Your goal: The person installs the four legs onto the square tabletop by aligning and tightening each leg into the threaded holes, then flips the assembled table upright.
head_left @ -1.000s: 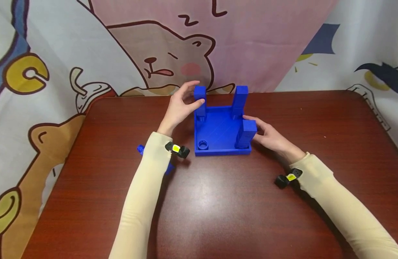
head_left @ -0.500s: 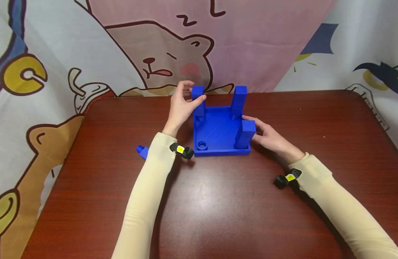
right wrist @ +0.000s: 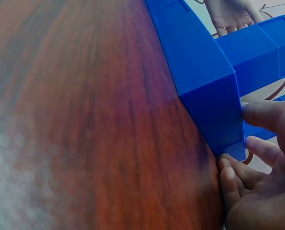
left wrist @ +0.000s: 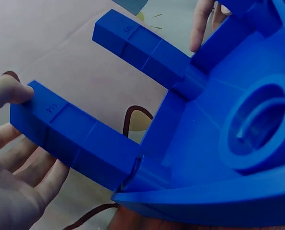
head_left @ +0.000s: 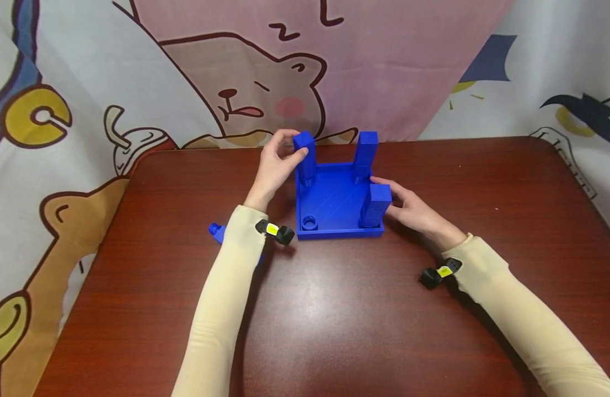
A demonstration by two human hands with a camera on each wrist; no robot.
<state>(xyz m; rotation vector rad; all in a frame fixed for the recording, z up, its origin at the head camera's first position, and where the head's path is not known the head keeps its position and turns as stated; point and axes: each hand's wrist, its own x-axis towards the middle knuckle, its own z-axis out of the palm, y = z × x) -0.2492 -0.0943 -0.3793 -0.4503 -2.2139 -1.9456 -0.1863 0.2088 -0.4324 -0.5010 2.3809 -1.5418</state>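
An upturned blue tray-like base (head_left: 335, 232) carries blue square legs at three corners. My left hand (head_left: 272, 168) holds the far-left leg (head_left: 307, 160) near its top, thumb on one face and fingers around the other side. The left wrist view shows small raised marks on this leg (left wrist: 68, 122), which stands at its corner socket. My right hand (head_left: 414, 210) touches the base's right side, fingers lying along the wall and thumb near the near-right leg (head_left: 376, 207). The far-right leg (head_left: 366, 157) stands untouched. At the near-left corner is a bare round socket (head_left: 310, 223).
A loose blue part (head_left: 217, 232) lies on the brown table (head_left: 344, 320), partly hidden under the left sleeve (head_left: 223, 281). A printed cloth (head_left: 384, 66) hangs behind the table's far edge.
The far-left leg has turned about its length, so its top now shows cornerwise. My left fingers and thumb have shifted around it. The right hand and base stay nearly still.
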